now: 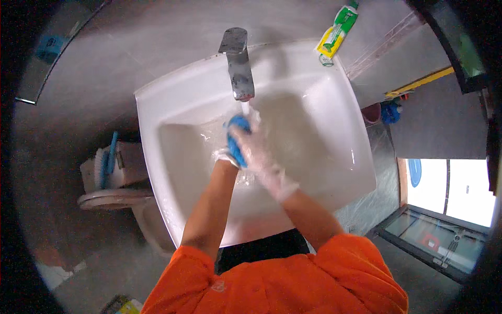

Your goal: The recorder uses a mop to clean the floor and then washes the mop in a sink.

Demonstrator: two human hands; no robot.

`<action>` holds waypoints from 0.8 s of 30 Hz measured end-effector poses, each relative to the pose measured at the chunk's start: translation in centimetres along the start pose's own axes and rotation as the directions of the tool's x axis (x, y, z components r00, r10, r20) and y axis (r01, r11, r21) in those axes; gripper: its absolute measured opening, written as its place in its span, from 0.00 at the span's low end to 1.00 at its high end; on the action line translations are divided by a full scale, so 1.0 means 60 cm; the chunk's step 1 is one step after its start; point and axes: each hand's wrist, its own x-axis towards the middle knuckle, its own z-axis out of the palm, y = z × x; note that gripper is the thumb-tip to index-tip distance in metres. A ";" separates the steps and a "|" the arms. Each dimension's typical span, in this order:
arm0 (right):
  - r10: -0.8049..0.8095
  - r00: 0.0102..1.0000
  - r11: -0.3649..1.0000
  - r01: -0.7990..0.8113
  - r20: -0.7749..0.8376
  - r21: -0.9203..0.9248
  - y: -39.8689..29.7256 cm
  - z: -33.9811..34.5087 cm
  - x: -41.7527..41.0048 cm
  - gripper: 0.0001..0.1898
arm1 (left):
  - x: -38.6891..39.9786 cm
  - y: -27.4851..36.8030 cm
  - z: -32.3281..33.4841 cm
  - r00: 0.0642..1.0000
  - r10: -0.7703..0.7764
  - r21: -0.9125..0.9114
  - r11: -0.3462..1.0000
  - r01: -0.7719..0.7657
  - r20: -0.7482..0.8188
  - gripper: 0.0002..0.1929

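Note:
Water runs from a metal faucet [240, 74] into a white washbasin [172, 106] that holds cloudy water. Under the stream, my right hand [255, 151], in a thin see-through glove, presses on a blue object [237, 141], perhaps a cloth or sponge. My left hand [227, 155], also gloved, is at the object's left and lower side, mostly hidden behind it, so its fingers cannot be made out. The two hands meet around the blue object below the spout.
A green and yellow packet or tube [337, 33] lies at the basin's back right corner. To the left stand a toilet [113, 196] and a blue-handled brush [112, 155]. Right of the basin are a reddish container [371, 113] and a glass-paned frame [435, 235].

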 end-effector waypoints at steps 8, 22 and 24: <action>-0.047 0.945 0.721 0.256 0.324 -0.644 0.100 -0.129 0.097 0.22 | -0.038 0.036 0.097 0.734 0.139 0.564 0.738 0.371 -0.664 0.19; -0.257 0.941 0.449 0.317 0.219 -0.836 0.156 -0.093 0.067 0.38 | -0.092 0.028 0.019 0.904 0.162 0.809 0.529 0.258 -0.395 0.26; 0.149 0.987 0.729 -0.146 -0.052 -0.669 0.133 -0.090 0.050 0.42 | -0.090 0.019 -0.008 0.770 0.330 0.723 0.651 0.234 -0.546 0.25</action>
